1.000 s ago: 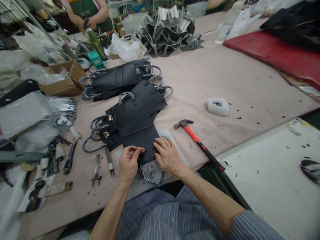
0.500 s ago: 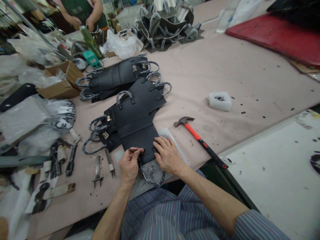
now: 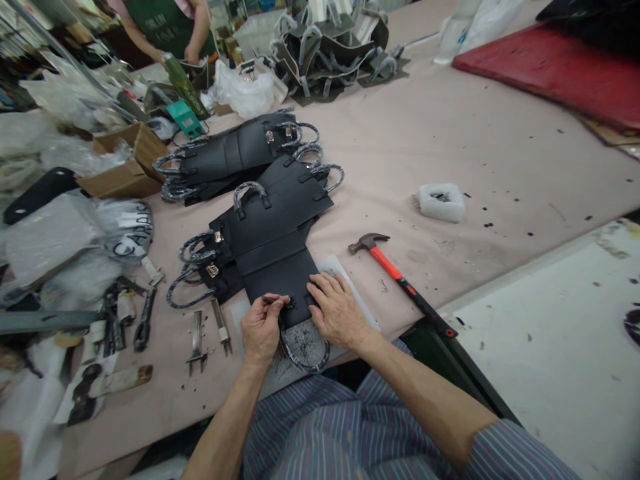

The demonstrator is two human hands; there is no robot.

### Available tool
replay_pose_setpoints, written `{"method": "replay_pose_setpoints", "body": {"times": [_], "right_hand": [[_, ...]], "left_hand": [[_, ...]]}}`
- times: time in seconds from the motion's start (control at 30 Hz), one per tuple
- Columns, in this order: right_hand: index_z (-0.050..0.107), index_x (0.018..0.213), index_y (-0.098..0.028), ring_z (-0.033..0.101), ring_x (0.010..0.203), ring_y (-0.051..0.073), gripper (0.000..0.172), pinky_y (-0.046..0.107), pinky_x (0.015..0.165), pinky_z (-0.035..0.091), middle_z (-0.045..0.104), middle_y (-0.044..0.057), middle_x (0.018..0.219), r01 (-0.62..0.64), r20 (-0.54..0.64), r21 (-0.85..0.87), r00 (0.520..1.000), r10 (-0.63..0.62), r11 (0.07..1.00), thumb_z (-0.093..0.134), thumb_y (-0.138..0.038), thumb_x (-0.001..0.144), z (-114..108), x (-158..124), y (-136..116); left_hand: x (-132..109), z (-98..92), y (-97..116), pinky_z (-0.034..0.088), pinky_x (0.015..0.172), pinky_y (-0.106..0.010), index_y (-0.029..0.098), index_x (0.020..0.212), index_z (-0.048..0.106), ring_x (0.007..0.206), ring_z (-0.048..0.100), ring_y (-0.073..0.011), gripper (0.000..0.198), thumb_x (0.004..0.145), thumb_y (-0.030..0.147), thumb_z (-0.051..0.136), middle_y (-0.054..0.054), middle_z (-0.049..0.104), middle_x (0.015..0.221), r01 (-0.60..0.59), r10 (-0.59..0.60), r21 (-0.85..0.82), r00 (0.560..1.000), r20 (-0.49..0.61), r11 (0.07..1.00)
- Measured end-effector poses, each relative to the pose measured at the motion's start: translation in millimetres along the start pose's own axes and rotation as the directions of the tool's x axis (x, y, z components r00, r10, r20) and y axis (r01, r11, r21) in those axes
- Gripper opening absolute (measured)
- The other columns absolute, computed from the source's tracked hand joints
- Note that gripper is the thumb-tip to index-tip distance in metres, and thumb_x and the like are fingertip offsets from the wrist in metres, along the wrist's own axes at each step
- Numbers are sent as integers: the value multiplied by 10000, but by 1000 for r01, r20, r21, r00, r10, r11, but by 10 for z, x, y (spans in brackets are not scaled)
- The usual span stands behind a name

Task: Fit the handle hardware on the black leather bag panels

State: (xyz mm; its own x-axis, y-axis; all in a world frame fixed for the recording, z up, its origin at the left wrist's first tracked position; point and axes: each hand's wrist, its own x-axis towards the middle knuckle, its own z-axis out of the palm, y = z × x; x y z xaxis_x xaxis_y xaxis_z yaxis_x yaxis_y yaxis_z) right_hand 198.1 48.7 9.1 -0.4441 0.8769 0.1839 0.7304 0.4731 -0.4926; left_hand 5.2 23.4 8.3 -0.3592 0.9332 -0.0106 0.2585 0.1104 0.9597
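Note:
A flat black leather bag panel lies in front of me, partly over a pale board. Its wrapped loop handle hangs toward my lap. My left hand pinches a thin dark tool, its tip at the panel near a handle tab; the exact kind is too small to tell. Spread flat, my right hand presses on the panel's right edge, its fingers stretched out. A claw hammer with a red and black handle lies to the right of this hand.
More black bag panels with handles are stacked beyond. Pronged punches and other tools lie on the left. A white block sits to the right, a red board at far right. Across the table stands a person in a green apron.
My left hand has shifted slightly to the right with the thin tool, whose tip is over the panel. My right hand stays put. The person opposite has moved their hands.

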Motion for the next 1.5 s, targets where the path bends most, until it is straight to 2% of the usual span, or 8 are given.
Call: {"method": "replay_pose_setpoints", "body": {"times": [0.37,0.57,0.8,0.93,1.07,1.17,1.4,1.5], "right_hand": [[561,1400,-177,413,1418,326,474,581,1203,267,514,134,1515,11,-25,0,1000,-11,1000,552,-257,933,27,-8,10],[597,1345,-192,430,1407,313,421,577,1205,271,541,127,1484,29,-55,41,998,-27,999,566,-259,931,40,-11,29],[614,1288,-153,543,1275,295,372,468,1074,456,587,161,1390,-58,-149,58,987,67,997,532,-295,954,-266,-85,386],[622,1218,-117,542,1216,364,347,523,1042,433,590,220,1317,-383,-206,-117,912,355,916,555,-264,911,-534,-312,842],[616,994,-158,536,1187,371,150,503,971,445,605,223,1184,-683,-28,90,726,687,725,609,-235,865,-719,-456,1113],[555,827,-196,624,953,277,74,391,801,511,634,131,934,-741,106,236,662,742,629,625,-214,841,-815,-386,1083],[470,765,-227,377,409,100,210,235,398,353,436,-53,595,-715,324,436,691,647,546,416,-332,938,-984,-146,424],[491,808,-232,395,440,112,346,234,435,320,433,-54,580,-536,149,452,834,532,713,359,-497,985,-1104,-119,78]], "left_hand": [[15,6,83,587,771,-284,226,883,715,823,759,-189,155,915,348,625,-27,799,870,-191,169,212,979,114,958],[-37,95,63,571,730,-278,232,891,726,780,748,-193,150,898,356,642,-25,788,841,-187,196,283,981,-5,941],[-22,64,10,553,710,-259,236,898,720,744,738,-180,146,909,346,624,-17,782,820,-285,279,294,958,65,912],[-29,56,-13,572,730,-265,243,909,727,756,753,-187,156,916,340,606,-26,793,839,-317,306,274,948,84,908],[-26,58,-52,587,758,-270,235,914,735,771,761,-188,160,918,331,607,-32,798,857,-353,343,246,936,85,903],[-13,53,-90,594,789,-276,233,920,735,808,767,-189,158,926,318,601,-31,801,886,-372,359,250,928,97,894],[19,58,-179,602,775,-259,227,936,725,810,771,-182,143,933,249,584,-24,803,895,-439,422,253,899,120,862],[15,61,-197,604,783,-254,230,945,724,816,770,-178,139,934,235,585,-19,803,907,-442,421,245,897,134,863]]}}
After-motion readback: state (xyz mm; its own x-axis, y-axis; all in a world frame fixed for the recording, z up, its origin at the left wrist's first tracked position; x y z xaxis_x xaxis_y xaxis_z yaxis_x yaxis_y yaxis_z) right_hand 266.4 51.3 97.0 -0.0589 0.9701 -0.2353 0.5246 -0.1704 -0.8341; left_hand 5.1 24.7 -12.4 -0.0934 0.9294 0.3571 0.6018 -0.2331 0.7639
